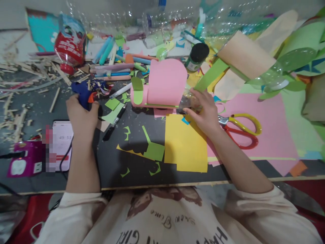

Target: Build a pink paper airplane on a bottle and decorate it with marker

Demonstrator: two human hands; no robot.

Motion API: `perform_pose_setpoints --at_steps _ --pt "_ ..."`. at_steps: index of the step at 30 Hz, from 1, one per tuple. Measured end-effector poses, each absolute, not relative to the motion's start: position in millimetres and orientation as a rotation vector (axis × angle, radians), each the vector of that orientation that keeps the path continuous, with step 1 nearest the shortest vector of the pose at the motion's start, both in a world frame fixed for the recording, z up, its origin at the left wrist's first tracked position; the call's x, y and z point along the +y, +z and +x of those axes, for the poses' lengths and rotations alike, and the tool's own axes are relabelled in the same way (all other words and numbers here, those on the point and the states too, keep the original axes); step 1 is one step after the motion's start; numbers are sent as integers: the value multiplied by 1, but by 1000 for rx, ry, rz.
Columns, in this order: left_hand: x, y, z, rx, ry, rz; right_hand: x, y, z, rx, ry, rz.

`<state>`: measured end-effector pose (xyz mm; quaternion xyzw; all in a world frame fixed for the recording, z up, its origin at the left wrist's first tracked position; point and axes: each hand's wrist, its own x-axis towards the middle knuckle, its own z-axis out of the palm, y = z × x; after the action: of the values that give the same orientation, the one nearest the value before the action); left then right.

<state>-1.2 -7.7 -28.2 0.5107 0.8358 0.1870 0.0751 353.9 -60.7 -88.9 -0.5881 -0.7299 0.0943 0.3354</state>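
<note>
My left hand (80,115) is closed around the handle of a blue glue gun (85,91) with an orange trigger, resting on the dark table (127,169). My right hand (204,110) grips the end of a clear plastic bottle (186,101) wrapped in pink paper (165,84), with a green paper piece (137,89) stuck on its left end. The pink-wrapped bottle lies on its side between my hands.
Yellow paper (185,142) and green scraps (153,150) lie in front. Red-and-yellow scissors (240,130) rest on a pink sheet (266,135) at the right. A phone (62,142), black marker (114,123), wood splinters (22,88), pens, a paint jar (198,56) and bottles crowd the back.
</note>
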Motion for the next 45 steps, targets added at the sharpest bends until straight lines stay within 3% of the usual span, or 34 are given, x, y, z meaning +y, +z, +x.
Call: perform_pose_setpoints --at_steps 4,6,11,16,19,25,35,41,45 --pt "-10 -34 -10 2566 426 1564 -60 -88 354 -1910 247 -1557" --pt "-11 -41 -14 2519 624 1721 -60 -88 354 -1912 245 -1549" --pt "-34 -41 15 1490 1278 2240 -60 -85 352 -1929 262 -1467" --pt "-68 -28 71 981 1233 2241 -61 -83 353 -1956 263 -1466" --pt "-64 -41 77 978 1318 2335 -61 -82 352 -1947 271 -1492" --pt "-39 -75 62 1438 1486 2178 -61 -83 353 -1945 288 -1441" --pt "-53 -88 81 1354 1381 1931 -66 -72 349 -1943 347 -1339" --pt "-54 -88 77 1357 1340 2032 -64 -45 346 -1534 271 -1349" --pt "-55 -89 76 1328 1304 1977 -54 -1 342 -1614 360 -1316"
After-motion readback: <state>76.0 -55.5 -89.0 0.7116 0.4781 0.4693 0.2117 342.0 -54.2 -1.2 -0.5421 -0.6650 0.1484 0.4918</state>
